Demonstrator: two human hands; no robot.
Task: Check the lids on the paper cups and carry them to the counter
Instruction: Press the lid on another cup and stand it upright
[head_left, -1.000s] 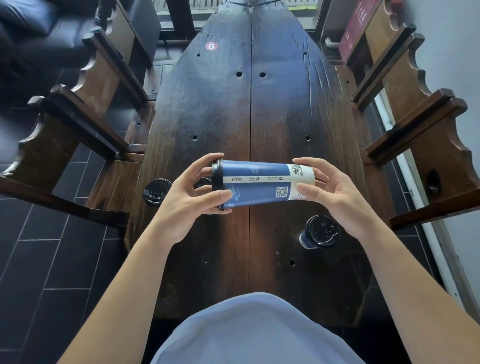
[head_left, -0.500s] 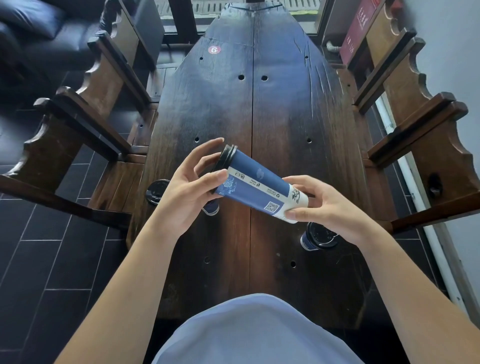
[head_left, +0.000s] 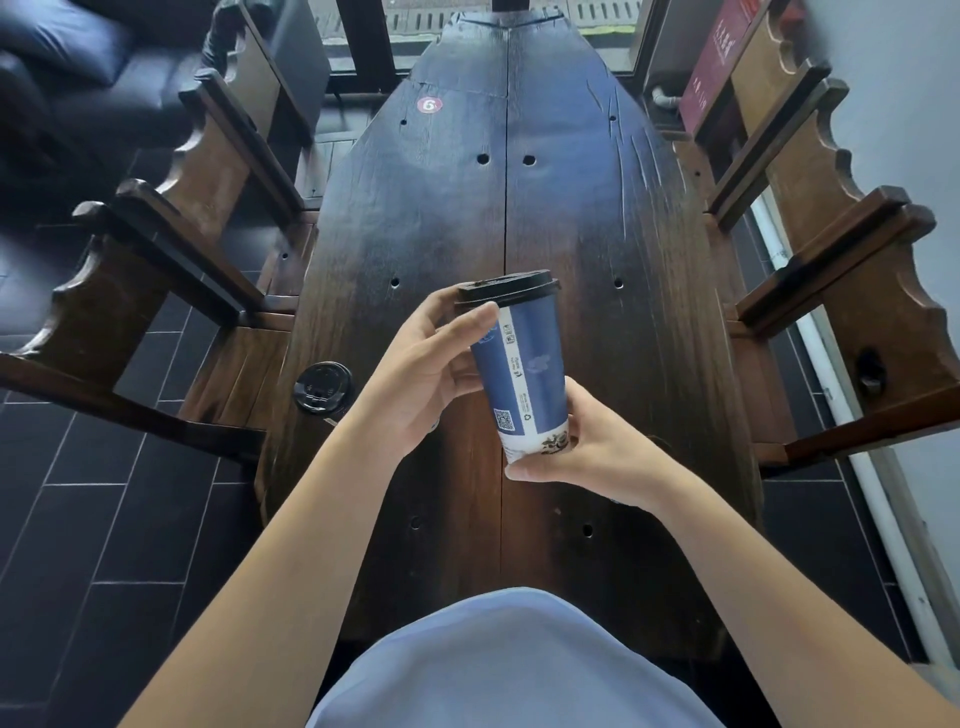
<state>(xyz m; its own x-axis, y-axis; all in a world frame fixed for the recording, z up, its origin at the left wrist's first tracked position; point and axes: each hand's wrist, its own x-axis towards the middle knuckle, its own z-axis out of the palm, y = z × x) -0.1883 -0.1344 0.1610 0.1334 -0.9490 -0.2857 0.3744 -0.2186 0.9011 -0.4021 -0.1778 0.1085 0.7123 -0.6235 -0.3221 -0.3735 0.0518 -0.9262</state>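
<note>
A tall blue and white paper cup (head_left: 527, 374) with a black lid (head_left: 506, 290) is held nearly upright above the dark wooden table (head_left: 597, 218). My left hand (head_left: 421, 369) grips its upper part, thumb just under the lid rim. My right hand (head_left: 587, 447) holds the cup's white base from the right. A second lidded cup (head_left: 322, 387) stands at the table's left edge, seen from above. The other cups seen earlier are hidden behind my hands.
Wooden benches with carved arms line the left (head_left: 171, 218) and right (head_left: 852, 249) sides of the table. A red number sticker (head_left: 429, 105) marks the far end. Dark tiled floor (head_left: 104, 519) lies to the left.
The cup has been turned from lying sideways to nearly upright, lid now on top. My right hand dropped to the base and hides the cup on the right.
</note>
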